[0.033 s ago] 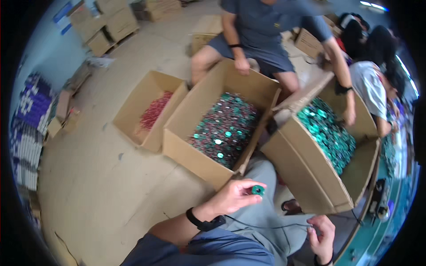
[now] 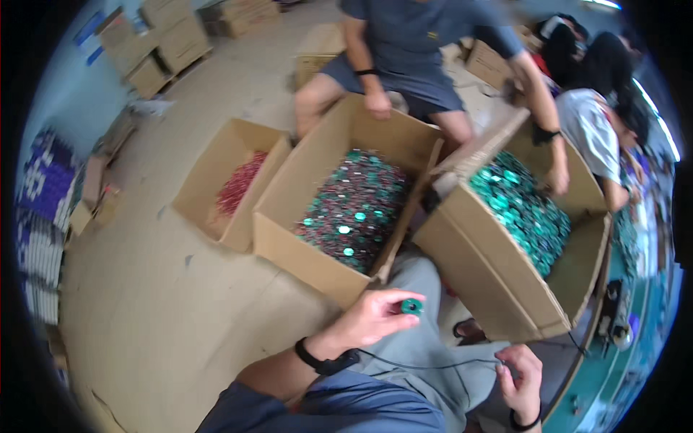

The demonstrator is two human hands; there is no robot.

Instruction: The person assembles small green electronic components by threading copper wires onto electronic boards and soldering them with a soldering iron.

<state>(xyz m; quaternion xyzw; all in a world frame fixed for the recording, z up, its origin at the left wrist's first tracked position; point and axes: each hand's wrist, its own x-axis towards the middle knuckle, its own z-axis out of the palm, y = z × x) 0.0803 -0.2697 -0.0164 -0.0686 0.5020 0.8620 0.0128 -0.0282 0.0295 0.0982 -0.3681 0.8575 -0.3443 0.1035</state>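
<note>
Between the thumb and fingers of my left hand is a small green ring-shaped piece with a dark hole in its middle. A dark band circles that wrist, and a thin black cable runs from it across my lap. My right hand pinches the cable's far end at the lower right. Just beyond my left hand stands a large cardboard box with many mixed green and dark red pieces. To its right, a tilted cardboard box holds many green pieces.
A smaller box with red pieces stands left. Across from me a person sits, one hand in the tilted box. More people are beside the green-topped bench at right. Cartons and purple-and-white stacks line the left.
The whole view has shifted a little, so the boxes appear slightly farther left. My hands keep their grips on the green piece and the cable.
</note>
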